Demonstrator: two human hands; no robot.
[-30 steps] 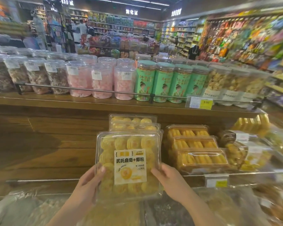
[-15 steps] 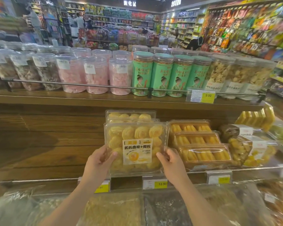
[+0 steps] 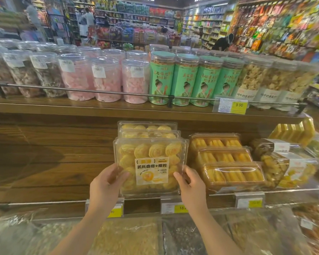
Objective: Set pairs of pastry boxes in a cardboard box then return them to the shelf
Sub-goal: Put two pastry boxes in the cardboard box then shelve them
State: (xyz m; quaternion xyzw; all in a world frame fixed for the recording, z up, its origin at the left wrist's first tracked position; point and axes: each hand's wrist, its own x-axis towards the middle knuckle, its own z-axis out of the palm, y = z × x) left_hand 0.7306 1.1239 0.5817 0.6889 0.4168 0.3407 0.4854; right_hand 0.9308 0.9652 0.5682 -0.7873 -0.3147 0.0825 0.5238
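Pastry box label "曲奇+椰粒"; price tag "9.90".

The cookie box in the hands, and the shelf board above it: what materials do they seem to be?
Cookie box: thin clear plastic, glossy; the cookies show through and the lid reflects light. Shelf board: looks like brown wood or wood-grain laminate, matte, with visible grain lines.
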